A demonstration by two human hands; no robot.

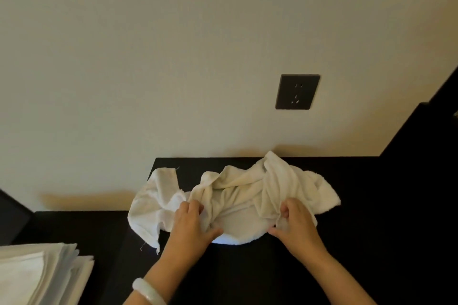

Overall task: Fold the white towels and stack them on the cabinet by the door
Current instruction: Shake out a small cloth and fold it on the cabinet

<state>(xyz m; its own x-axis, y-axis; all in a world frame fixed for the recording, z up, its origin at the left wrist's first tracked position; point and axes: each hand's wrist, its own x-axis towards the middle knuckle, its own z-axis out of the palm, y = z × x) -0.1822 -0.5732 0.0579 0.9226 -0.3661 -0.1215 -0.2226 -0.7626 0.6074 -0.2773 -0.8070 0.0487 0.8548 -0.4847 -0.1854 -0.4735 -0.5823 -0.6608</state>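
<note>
A crumpled white towel (238, 195) lies bunched on the dark cabinet top (371, 205) against the wall. My left hand (190, 228) grips a fold of the towel left of its middle, fingers curled into the cloth. My right hand (295, 225) pinches the towel's near edge on the right, thumb pointing inward. The towel's left end (146, 210) hangs over the cabinet's left edge. A pale bracelet (148, 291) circles my left wrist.
A stack of folded white towels (42, 272) sits at the lower left on a lower dark surface. A dark wall socket (297, 91) is on the cream wall above the cabinet. A dark vertical panel (426, 131) rises at the right.
</note>
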